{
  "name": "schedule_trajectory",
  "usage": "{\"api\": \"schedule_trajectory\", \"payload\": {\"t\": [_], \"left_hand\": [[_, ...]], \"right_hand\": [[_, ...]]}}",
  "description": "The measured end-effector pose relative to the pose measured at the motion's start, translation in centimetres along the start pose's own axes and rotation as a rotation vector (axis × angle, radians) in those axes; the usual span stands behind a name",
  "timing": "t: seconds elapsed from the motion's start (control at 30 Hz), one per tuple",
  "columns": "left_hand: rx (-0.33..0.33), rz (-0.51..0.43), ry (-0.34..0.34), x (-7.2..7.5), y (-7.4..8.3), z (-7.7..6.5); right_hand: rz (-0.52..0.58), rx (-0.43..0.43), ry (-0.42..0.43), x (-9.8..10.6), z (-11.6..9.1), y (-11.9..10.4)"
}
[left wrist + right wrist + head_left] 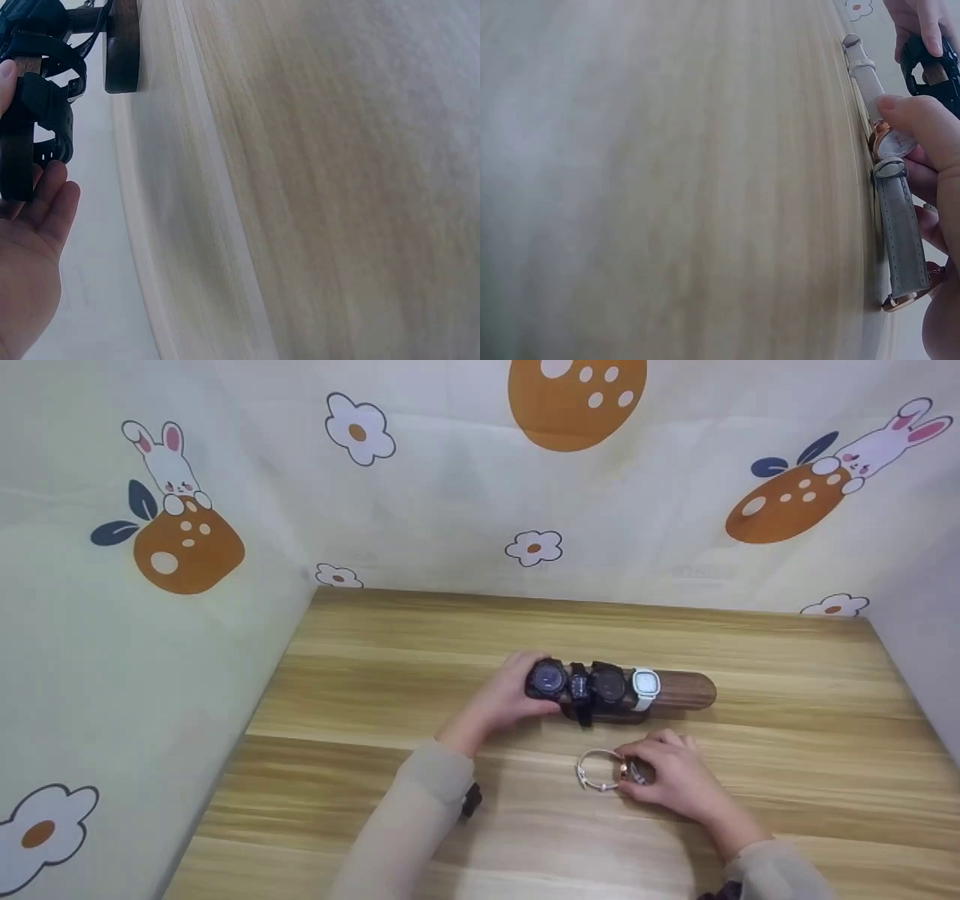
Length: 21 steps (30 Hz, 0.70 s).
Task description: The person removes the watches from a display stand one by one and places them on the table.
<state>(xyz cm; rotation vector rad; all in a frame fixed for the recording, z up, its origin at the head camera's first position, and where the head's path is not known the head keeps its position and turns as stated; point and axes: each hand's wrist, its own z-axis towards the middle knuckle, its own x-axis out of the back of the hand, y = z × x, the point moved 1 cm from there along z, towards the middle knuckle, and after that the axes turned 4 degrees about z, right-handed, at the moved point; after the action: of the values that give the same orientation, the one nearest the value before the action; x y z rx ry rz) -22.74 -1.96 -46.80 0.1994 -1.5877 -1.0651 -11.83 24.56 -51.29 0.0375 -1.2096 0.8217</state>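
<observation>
A dark wooden watch stand point(686, 691) carries a row of watches along its bar. From the left these are a round black watch point(550, 678), a small black square one point(580, 685), a larger black watch point(608, 682) and a white watch point(646, 682). My left hand point(514, 691) grips the stand's left end, thumb in front, beside the round black watch. In front of the stand, my right hand point(671, 772) pinches a rose-gold wristwatch point(896, 142) by its case. Its pale strap point(902, 232) is unfastened, with a rose-gold buckle at one end.
The wood-grain table point(360, 780) reaches back to a cloth backdrop point(435, 510) printed with rabbits, oranges and flowers. Cloth also walls the left and right sides. The stand's bare right end points right.
</observation>
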Motion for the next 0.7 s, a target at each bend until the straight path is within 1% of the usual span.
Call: {"api": "schedule_trajectory", "payload": {"t": [0.23, 0.53, 0.7], "left_hand": [[-0.002, -0.001, 0.0, -0.1, 0.1, 0.0], [0.004, -0.004, -0.004, 0.0, 0.2, 0.0], [0.013, 0.001, -0.005, 0.0, 0.1, 0.0]], "right_hand": [[0.002, -0.03, -0.032, 0.1, -0.1, 0.1], [0.047, -0.046, -0.014, 0.9, 0.0, 0.2], [0.047, -0.05, -0.023, 1.2, 0.1, 0.2]]}}
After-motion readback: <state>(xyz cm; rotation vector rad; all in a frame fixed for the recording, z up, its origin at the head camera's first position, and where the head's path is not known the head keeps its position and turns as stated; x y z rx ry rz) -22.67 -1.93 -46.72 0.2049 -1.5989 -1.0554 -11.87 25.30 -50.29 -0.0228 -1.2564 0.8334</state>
